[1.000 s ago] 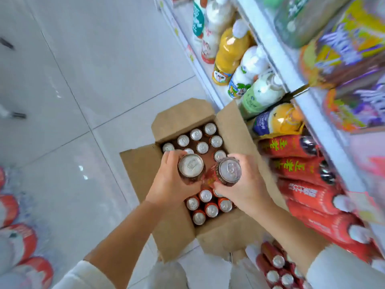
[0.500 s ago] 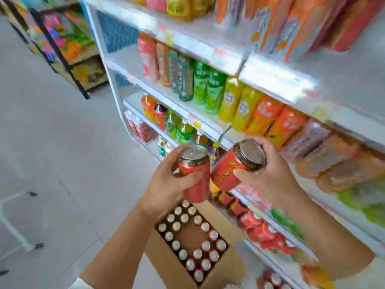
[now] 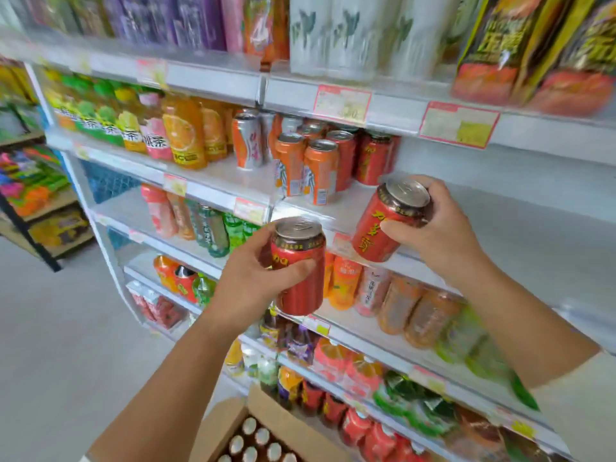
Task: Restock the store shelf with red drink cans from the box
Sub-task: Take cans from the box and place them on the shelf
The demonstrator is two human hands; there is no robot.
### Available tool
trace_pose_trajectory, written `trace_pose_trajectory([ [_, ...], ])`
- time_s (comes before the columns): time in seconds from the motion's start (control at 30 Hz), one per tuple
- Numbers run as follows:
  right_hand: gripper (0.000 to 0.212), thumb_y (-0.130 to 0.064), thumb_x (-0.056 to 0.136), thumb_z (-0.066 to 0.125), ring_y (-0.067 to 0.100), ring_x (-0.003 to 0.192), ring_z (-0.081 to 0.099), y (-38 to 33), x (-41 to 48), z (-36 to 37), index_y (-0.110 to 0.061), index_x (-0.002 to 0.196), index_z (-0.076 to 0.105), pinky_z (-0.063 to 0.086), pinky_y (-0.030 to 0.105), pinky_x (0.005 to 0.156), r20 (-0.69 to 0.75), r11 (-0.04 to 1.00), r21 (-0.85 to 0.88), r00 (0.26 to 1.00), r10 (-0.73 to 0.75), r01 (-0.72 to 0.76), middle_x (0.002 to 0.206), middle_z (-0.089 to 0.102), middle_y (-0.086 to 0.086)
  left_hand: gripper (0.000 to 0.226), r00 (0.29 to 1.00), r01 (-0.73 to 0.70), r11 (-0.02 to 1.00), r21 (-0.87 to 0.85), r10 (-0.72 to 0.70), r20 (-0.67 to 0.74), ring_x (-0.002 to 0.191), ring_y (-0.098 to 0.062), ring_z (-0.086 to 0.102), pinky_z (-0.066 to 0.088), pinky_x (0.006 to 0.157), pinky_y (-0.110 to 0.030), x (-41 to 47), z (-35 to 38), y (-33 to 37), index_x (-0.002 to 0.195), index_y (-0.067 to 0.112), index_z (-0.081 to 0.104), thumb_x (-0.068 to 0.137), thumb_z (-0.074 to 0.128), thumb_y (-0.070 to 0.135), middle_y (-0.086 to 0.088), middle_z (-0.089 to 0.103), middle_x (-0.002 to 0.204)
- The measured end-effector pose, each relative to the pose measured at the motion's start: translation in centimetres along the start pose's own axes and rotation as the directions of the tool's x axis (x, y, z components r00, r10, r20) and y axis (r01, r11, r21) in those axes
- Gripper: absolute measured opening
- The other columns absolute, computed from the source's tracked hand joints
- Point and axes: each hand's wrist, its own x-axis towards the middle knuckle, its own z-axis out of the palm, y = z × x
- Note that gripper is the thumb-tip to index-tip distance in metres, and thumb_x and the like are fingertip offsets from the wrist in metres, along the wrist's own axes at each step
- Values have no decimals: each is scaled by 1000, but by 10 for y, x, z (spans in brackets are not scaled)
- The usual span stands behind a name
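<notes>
My left hand grips an upright red drink can in front of the shelving, below the can shelf's edge. My right hand holds a second red can, tilted left, at the front edge of the white shelf. Red cans of the same kind stand at the back of that shelf, right of orange cans. The open cardboard box sits on the floor at the bottom, with several silver can tops showing inside.
To the right of the standing red cans the white shelf is bare. Bottled drinks fill the shelf's left part and the shelves below. Price tags hang on the shelf rail above. Snack bags line the top shelf. Grey floor lies at left.
Both hands lifted the two cans out of the box and up to the can shelf. My view rose from the box on the floor to the shelves.
</notes>
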Motion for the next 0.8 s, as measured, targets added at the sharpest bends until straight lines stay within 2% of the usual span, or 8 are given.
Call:
trace_pose_trajectory([
  [0.1,59,-10,66,83,8,95,61,6,35,-6,-33,111,52,45,23,88,-14,999,-39,1000,-16,15,108,64,-8,53,999,-28,1000,11,29,-29,95,-8,69,50,81,-16,17,11,4,118,23,67,68,83,23,4,76,104],
  [0.3,63,-13,69,81,8,103,60,29,94,-4,-26,124,52,45,21,88,29,990,-137,999,26,-22,115,63,-8,47,995,-36,999,16,38,-91,92,-6,68,51,78,-15,39,16,8,114,28,67,70,77,17,8,76,99],
  [0.37,66,-12,68,81,9,104,61,40,108,2,-22,125,51,48,26,92,26,990,-131,998,51,-47,116,62,-6,45,994,-37,999,34,40,-103,90,-5,69,51,76,-14,44,15,7,112,31,67,71,80,14,10,75,97],
  [0.47,67,-23,59,78,11,105,62,50,124,11,-23,118,47,50,37,97,15,992,-108,998,68,-66,117,63,-3,46,991,-29,998,51,35,-127,88,-3,69,50,74,-12,52,13,4,111,31,66,77,80,4,12,75,94],
  [0.57,72,-31,56,77,10,108,62,58,135,16,-23,120,45,49,40,100,23,995,-75,998,63,-61,120,63,-3,45,992,-23,998,51,29,-125,89,-3,69,50,74,-12,56,12,1,114,27,66,80,76,0,10,75,96],
  [0.67,87,-30,61,84,14,108,60,68,132,18,-33,135,39,50,33,97,50,982,-183,997,57,-47,126,56,2,48,992,-20,999,41,25,-125,90,-4,69,50,75,-12,60,11,-3,117,25,66,76,80,4,9,75,97],
  [0.73,93,-20,68,84,13,103,58,74,130,19,-34,144,31,49,18,87,61,973,-230,998,34,-19,126,56,2,49,992,-21,999,50,27,-125,91,-4,69,50,75,-13,62,10,-5,116,27,66,74,81,7,9,76,98],
  [0.8,93,-15,72,83,13,105,58,78,131,25,-29,147,29,47,20,89,38,973,-232,999,15,-6,127,59,-2,47,992,-20,998,58,27,-125,89,-3,69,50,75,-13,65,10,-6,114,29,66,77,80,3,11,75,95],
])
